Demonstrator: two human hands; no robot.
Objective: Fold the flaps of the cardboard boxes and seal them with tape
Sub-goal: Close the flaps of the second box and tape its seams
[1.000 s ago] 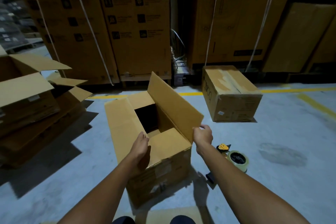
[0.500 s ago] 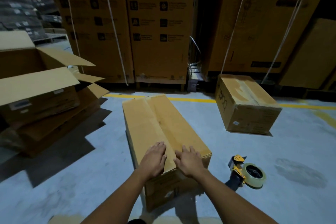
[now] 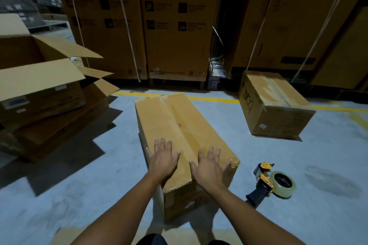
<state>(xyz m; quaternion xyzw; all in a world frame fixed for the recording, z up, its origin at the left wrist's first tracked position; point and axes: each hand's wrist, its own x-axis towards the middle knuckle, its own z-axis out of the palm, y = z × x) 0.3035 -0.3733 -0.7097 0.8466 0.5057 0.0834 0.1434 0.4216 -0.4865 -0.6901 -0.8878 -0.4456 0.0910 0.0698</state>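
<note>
The box [image 3: 179, 123] sits on the floor [image 3: 99, 175], flaps folded flat — left hand [image 3: 163, 160] and right hand [image 3: 211, 167] both lie on its near end, fingers straight and spread. A tape dispenser [image 3: 272, 183] lies just right of it; open boxes [image 3: 39, 93] stand left.

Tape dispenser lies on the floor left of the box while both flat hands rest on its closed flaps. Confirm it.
Not left. The head view shows the tape dispenser on the floor right of the box. The left hand and right hand, flat, do rest on its closed flaps.

A yellow line [image 3: 213, 99] crosses the grey floor [image 3: 258, 151].
</note>
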